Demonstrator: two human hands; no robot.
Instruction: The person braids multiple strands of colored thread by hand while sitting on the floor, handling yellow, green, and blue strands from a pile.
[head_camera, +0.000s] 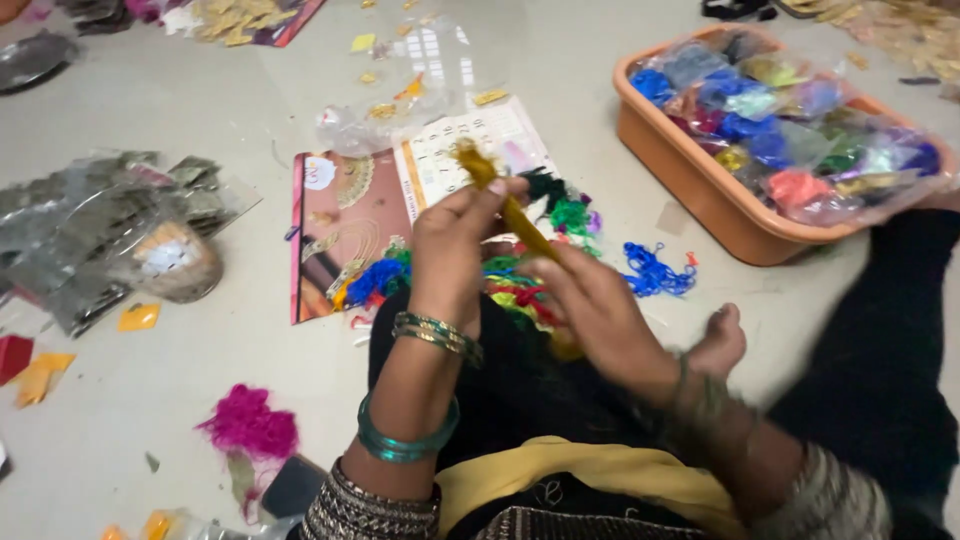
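— While we look down from the head camera, our left hand (450, 250) pinches the top of a mustard-yellow thread bundle (500, 195), fingers closed.

— And our right hand (600, 315) grips its lower end, closed too, above the multicoloured thread pile (520, 285).

— We see the orange tub (700, 195) of bagged threads to the right, the pink tuft (248, 422) lower left.

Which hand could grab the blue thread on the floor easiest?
Probably the right hand: the blue thread lies just beside it. The left hand sits farther away, pinching the mustard thread bundle's top.
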